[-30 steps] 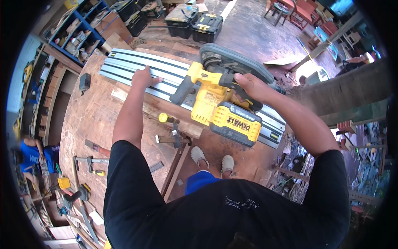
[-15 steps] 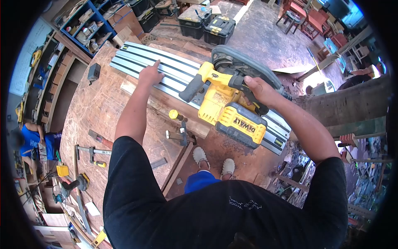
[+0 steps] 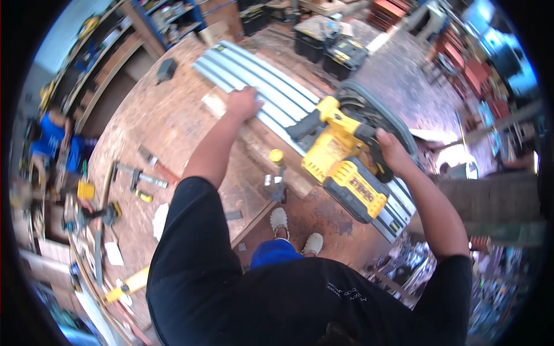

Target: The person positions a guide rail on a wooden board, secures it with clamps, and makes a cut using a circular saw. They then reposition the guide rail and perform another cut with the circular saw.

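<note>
Sitting beyond the saw (image 3: pixel 330 151), two lidded toolboxes (image 3: pixel 347 53) hide their contents.

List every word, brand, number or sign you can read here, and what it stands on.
"DEWALT", upside down and slightly blurred: on the battery of the saw.
Too small or blurred to read: lettering on the black shirt, metal rail and blue shirt.

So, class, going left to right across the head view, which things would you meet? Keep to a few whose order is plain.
Blue shirt → bar clamp → yellow knob → power saw. The metal rail is left out, since it spans the width of both knob and saw.
</note>
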{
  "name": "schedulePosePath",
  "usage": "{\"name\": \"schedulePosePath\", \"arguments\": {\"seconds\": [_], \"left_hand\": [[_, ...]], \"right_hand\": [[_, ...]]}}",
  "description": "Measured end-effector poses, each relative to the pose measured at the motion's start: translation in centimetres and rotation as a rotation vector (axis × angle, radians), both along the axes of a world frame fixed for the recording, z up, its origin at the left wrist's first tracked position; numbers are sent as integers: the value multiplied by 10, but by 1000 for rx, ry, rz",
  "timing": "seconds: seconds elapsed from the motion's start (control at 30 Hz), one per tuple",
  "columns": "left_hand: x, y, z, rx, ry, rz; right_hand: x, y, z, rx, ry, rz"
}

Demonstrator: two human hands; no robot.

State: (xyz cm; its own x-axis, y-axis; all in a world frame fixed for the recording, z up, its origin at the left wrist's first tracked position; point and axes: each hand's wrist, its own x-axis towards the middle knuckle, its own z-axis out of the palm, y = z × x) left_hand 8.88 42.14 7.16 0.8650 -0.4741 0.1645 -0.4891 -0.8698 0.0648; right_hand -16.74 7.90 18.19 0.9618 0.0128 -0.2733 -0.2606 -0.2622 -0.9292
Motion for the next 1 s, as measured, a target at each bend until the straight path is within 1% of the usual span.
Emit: {"name": "schedulePosePath", "arguments": {"seconds": [0.03, 0.07, 0.1, 0.13, 0.2, 0.23, 0.3, 0.33, 0.37, 0.53, 0.63, 0.67, 0.83, 0.9, 1.0], "left_hand": [[-3, -2, 6, -26, 61, 27], [-4, -2, 5, 5, 53, 36], [-1, 2, -2, -25, 55, 20], [0, 2, -6, -22, 39, 18], [-8, 3, -1, -57, 47, 51], [-12, 3, 6, -63, 101, 65], [-14, 2, 5, -79, 86, 70], [-15, 1, 5, -67, 98, 75], [-15, 1, 6, -54, 110, 77], [-23, -5, 14, -14, 187, 97], [-29, -4, 19, -51, 200, 98], [-32, -3, 25, -52, 231, 95], [-29, -8, 17, -46, 223, 97], [-29, -7, 17, -38, 220, 93], [-28, -9, 15, -38, 220, 84]], "right_hand": [[2, -4, -7, -29, 24, -21], [1, -3, -8, -2, 34, -56], [1, -6, -13, 8, 34, -50], [5, -19, -34, 70, 62, -88], [1, -14, -24, 160, 111, -87], [1, -8, -20, 149, 116, -124], [0, -3, -16, 165, 170, -192], [-1, 1, -14, 116, 118, -164], [-1, 3, -9, 161, 139, -133], [-1, 4, -15, 143, 93, -238], [-1, 7, -14, 124, 59, -268], [-2, 12, -13, 154, 47, -335], [-4, 13, -11, 137, 28, -280], [-3, 9, -12, 91, 10, -254], [-4, 10, -12, 117, 23, -269]]}}
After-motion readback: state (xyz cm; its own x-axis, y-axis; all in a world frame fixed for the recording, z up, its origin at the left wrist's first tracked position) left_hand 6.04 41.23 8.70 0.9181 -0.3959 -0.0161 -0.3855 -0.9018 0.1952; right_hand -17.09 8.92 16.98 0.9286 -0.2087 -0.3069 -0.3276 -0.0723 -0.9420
